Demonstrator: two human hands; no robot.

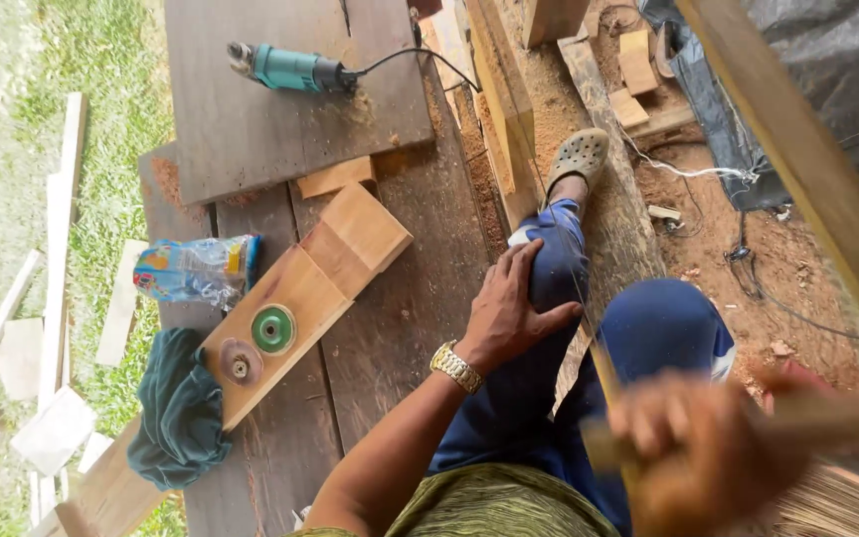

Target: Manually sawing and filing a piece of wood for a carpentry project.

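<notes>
Outdoors, dark weathered planks form the surface (pixel 280 119) I look down on, with grass and pale offcuts off to the left and sawdust-covered ground to the right. My left hand (pixel 509 313) lies flat over my left knee, fingers spread and relaxed on the blue trousers (pixel 648 328), pinching nothing; a gold wristwatch (pixel 455 366) sits at the wrist. My right hand (pixel 693 452) is near and to the right, heavily blurred. It looks curled around a thin wooden stick (pixel 827 423), but I cannot tell how tightly the fingers close. The stick's long axis runs roughly left to right across the near right corner, passing through that hand and reaching out to its right, so the right hand is the one on it and the left is well apart.

Left of my knee, a pale wooden board (pixel 320 288) lies diagonally, carrying a green disc (pixel 272 329) and a brownish disc (pixel 240 363). A dark green cloth (pixel 181 413) and a plastic packet (pixel 196 270) lie just beside it. A teal power grinder (pixel 290 68) rests far off.
</notes>
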